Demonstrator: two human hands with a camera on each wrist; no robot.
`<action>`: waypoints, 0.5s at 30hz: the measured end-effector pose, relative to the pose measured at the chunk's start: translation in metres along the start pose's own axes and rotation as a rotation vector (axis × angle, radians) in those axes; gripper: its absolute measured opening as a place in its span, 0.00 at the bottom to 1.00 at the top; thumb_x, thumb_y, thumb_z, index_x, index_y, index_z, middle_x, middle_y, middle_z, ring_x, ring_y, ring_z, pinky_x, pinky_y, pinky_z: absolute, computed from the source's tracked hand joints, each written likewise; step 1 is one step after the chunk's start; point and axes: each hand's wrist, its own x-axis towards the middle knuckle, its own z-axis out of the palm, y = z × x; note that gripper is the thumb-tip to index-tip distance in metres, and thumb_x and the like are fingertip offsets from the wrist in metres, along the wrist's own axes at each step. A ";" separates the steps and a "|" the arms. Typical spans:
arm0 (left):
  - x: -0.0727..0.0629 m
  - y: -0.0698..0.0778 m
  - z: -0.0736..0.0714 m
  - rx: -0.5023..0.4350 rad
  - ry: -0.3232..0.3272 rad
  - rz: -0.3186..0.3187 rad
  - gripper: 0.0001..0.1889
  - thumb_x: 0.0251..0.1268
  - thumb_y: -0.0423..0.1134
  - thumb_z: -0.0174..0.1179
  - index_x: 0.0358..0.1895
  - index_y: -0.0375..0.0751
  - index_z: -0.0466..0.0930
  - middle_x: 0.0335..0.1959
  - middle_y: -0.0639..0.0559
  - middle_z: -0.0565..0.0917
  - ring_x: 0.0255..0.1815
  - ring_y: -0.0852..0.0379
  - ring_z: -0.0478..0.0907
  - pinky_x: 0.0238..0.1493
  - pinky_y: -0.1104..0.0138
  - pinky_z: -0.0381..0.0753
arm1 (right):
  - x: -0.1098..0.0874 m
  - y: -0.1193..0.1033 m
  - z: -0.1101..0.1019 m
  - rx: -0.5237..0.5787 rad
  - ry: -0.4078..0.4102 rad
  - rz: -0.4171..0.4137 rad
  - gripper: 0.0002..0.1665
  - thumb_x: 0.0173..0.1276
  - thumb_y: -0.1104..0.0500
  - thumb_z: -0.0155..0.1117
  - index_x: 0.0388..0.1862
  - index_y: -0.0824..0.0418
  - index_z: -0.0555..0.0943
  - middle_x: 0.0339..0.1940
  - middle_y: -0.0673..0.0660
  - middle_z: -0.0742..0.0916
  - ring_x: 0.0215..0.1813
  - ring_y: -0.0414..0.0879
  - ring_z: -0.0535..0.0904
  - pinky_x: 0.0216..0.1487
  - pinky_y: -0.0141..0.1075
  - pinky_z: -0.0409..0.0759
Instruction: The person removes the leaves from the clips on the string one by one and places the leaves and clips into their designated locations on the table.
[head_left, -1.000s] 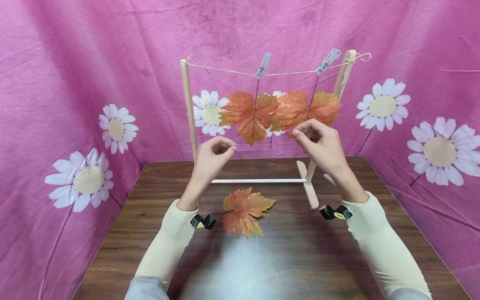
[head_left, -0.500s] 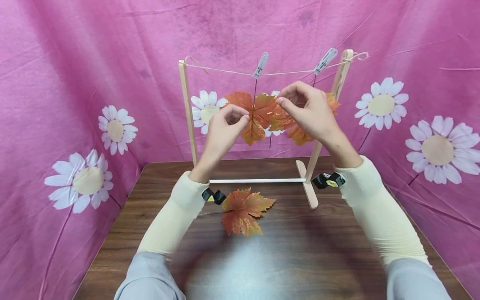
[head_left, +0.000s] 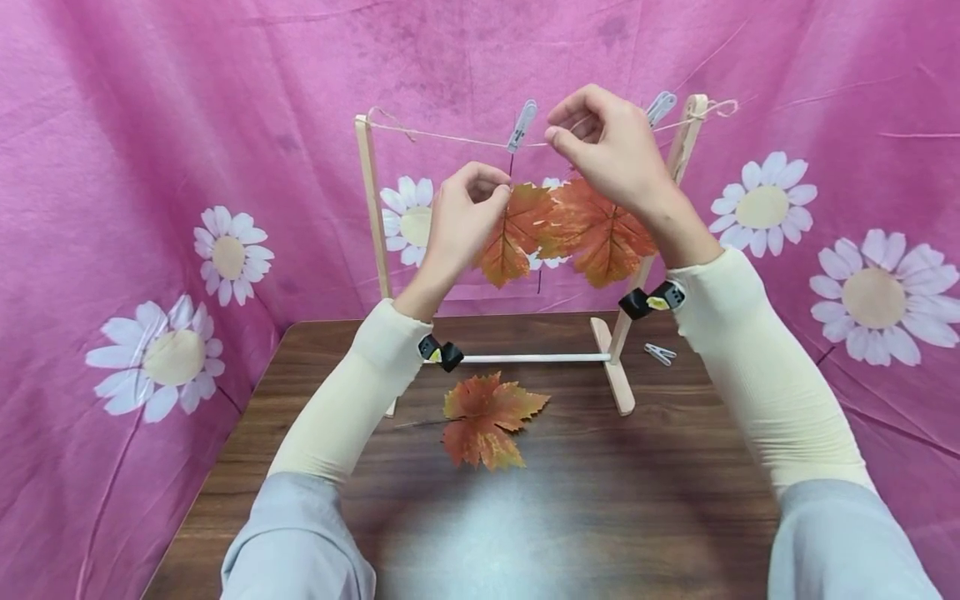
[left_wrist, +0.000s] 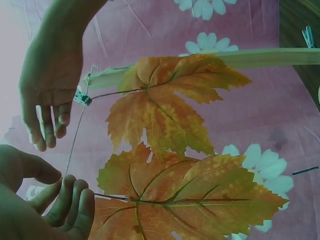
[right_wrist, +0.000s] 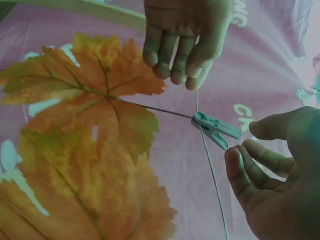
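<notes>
Two orange-red artificial leaves, the left leaf (head_left: 517,242) and the right leaf (head_left: 600,233), hang by their dark stems from a twine line (head_left: 450,136). A grey clothespin (head_left: 522,127) clips the left stem, and another clothespin (head_left: 660,108), partly behind my right hand, clips the right one. My left hand (head_left: 467,218) is raised in front of the left leaf, fingers gently bent and holding nothing. My right hand (head_left: 615,150) is up by the line. In the right wrist view, its thumb and fingertips stand around the handle ends of the left clothespin (right_wrist: 215,127), with a small gap.
The line runs between the posts of a wooden stand (head_left: 371,200) with a white crossbar (head_left: 532,358). A third leaf (head_left: 491,421) lies on the brown table (head_left: 585,500) in front. One loose clothespin (head_left: 660,355) lies right of the stand. Pink flowered cloth hangs behind.
Both hands have risen from low in front of the leaves toward the line, the right hand higher. The loose clothespin on the table shows fully again. The hanging leaves have stayed in place.
</notes>
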 end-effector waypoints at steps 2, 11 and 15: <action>0.005 0.001 0.001 0.000 0.004 -0.021 0.08 0.73 0.34 0.63 0.49 0.38 0.87 0.37 0.50 0.88 0.40 0.60 0.82 0.47 0.71 0.77 | 0.008 -0.002 -0.002 -0.030 -0.016 0.023 0.17 0.76 0.50 0.69 0.56 0.58 0.85 0.38 0.37 0.84 0.40 0.33 0.79 0.46 0.27 0.75; 0.027 0.003 0.007 0.042 0.011 -0.131 0.13 0.73 0.36 0.62 0.56 0.39 0.85 0.51 0.46 0.90 0.55 0.56 0.87 0.57 0.71 0.80 | 0.036 -0.008 0.001 -0.197 -0.163 0.086 0.33 0.78 0.36 0.61 0.71 0.54 0.79 0.62 0.52 0.86 0.59 0.43 0.82 0.62 0.36 0.77; 0.033 0.004 0.008 0.038 -0.013 -0.169 0.15 0.74 0.36 0.62 0.60 0.38 0.85 0.55 0.45 0.90 0.58 0.55 0.86 0.59 0.70 0.82 | 0.041 -0.010 0.006 -0.216 -0.212 0.083 0.35 0.79 0.36 0.59 0.74 0.55 0.77 0.67 0.56 0.86 0.64 0.49 0.82 0.66 0.41 0.78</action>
